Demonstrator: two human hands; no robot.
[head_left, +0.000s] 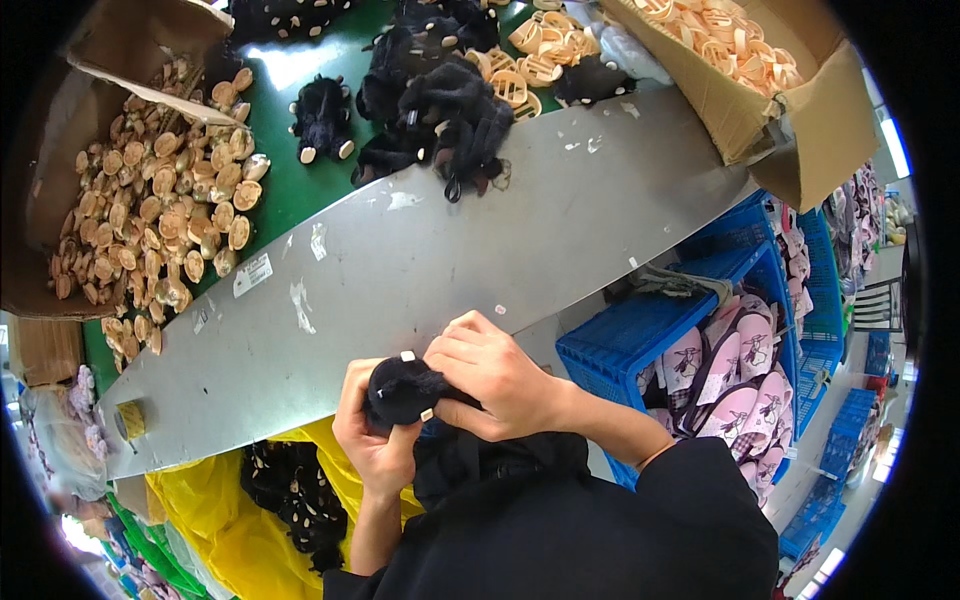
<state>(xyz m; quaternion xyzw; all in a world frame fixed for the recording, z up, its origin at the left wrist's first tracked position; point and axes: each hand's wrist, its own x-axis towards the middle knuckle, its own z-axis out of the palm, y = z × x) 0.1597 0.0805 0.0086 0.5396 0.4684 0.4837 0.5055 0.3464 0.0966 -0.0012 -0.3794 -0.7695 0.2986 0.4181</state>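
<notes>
A black plush piece (404, 391) with small pale tabs is held between my two hands, near the front edge of the metal table. My left hand (372, 432) wraps round its left and lower side, thumb in front. On the other side, the fingers of my right hand (487, 372) close on its dark fabric. Farther back lies a heap of similar black plush pieces (452, 105), some overhanging the metal strip. One more black plush piece (323, 118) lies apart on the green surface, left of the heap.
At the left, a cardboard box (30, 200) spills tan and gold plastic parts (165, 190). Another box (830, 125), at the back right, holds peach plastic parts (725, 45). Below the table edge, a yellow bag (205, 510) contains black plush pieces. Blue crates (630, 335) of pink slippers stand right.
</notes>
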